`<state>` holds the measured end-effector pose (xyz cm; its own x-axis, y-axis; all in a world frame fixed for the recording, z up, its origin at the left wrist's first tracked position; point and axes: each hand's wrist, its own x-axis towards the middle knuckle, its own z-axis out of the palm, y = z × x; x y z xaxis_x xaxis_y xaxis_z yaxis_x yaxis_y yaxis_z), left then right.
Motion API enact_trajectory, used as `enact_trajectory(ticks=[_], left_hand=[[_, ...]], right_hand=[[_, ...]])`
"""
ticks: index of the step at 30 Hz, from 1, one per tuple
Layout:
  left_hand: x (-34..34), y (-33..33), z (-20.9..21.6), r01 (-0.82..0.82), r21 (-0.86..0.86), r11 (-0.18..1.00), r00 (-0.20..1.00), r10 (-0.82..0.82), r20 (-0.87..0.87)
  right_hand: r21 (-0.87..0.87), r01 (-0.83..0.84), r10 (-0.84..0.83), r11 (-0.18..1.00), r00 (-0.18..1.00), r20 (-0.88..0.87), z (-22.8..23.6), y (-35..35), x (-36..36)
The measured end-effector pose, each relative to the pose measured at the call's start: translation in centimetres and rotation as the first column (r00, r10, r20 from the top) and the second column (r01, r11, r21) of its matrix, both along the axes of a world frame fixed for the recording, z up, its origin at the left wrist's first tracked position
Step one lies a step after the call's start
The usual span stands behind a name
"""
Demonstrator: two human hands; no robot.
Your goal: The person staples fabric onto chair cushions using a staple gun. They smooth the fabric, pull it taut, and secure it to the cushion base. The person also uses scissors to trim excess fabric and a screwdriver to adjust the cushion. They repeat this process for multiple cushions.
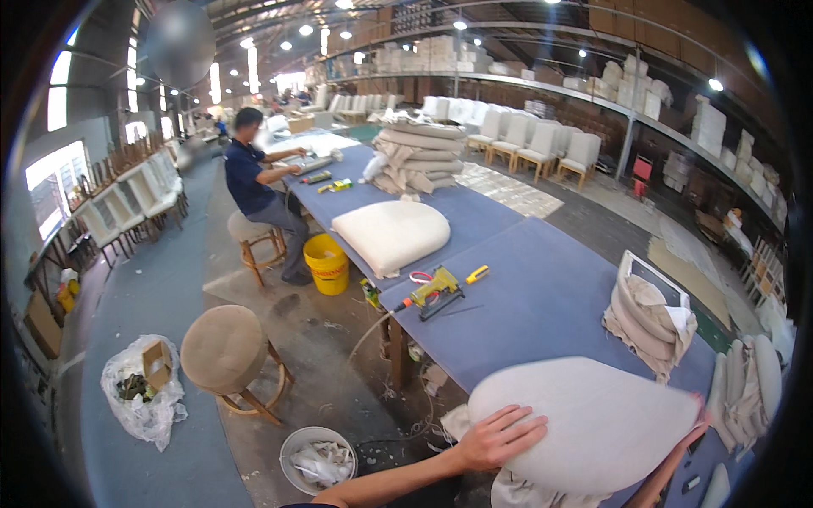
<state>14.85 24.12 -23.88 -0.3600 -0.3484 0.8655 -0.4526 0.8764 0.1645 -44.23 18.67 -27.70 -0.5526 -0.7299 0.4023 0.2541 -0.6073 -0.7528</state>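
A cream upholstered seat cushion [593, 415] with a rounded outline lies at the near end of the blue-topped table [542, 279]. Loose fabric [533, 491] hangs from its near edge. My left hand [506, 436] rests flat on the cushion's left part, fingers stretched out. At the far right edge, my right hand [701, 421] grips the cushion's rim; its fingers are partly hidden. Beyond the cushion lie a yellow-green pneumatic staple gun [436, 292] with an air hose and a yellow-handled hand tool [477, 274].
Another cream cushion [394, 234] and stacked covers [417, 157] lie farther along. Rolled fabric pieces [648, 317] stand at the right. Left are a round stool [224, 347], a scrap bucket [292, 444] and a yellow bucket [327, 267]. A seated co-worker [254, 173] works at the table's far left.
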Motion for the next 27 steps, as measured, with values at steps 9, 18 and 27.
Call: enact_trajectory(ticks=[9,18,27], left_hand=[[-1.6,7.7,-4.5,0.55,0.633,0.544,0.761,-0.015,-0.648],[7.8,14.1,-1.8,-0.11,0.927,0.357,0.99,-0.049,0.136],[4.3,19.9,7.6,0.098,0.806,0.584,0.948,0.19,-0.253]], right_hand=[[-0.202,-0.493,0.329,0.846,0.781,-0.531,14.4,1.3,5.9],[-0.411,-0.568,0.584,0.713,0.806,-0.1,9.1,-1.8,16.2],[-0.356,-0.022,-0.211,0.934,0.77,-0.602,17.6,8.9,37.6]])
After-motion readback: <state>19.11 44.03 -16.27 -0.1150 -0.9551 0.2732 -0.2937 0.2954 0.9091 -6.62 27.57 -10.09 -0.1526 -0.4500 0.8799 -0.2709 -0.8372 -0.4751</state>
